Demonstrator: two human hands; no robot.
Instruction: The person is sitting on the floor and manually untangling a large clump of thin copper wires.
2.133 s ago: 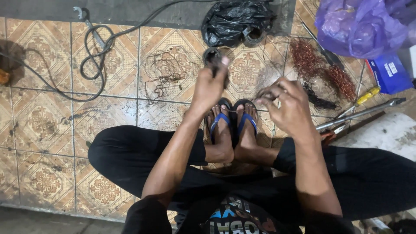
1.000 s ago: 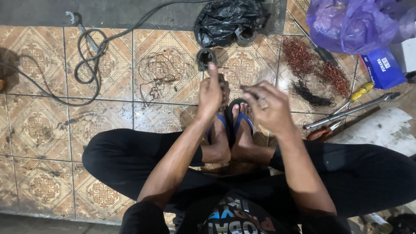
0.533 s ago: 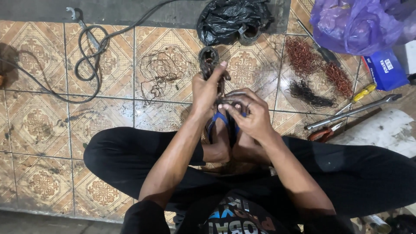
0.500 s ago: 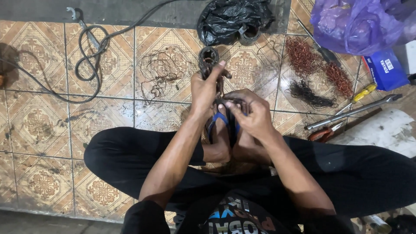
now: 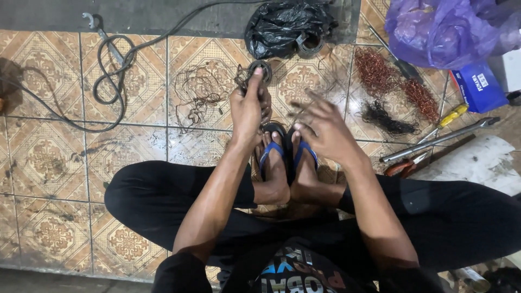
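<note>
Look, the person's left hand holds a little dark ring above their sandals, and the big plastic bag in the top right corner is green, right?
Not quite. The head view shows the plastic bag in the top right corner is purple, not green. The rest is right: the left hand holds the little dark ring above the sandals.

- An informal floor workshop is showing: patterned tiled floor [image 5: 49, 163] lying under copper wire heaps [image 5: 374, 68] at upper right.
- Hand tools [image 5: 439, 140] and a black cable [image 5: 108, 81] are lying around.
</note>
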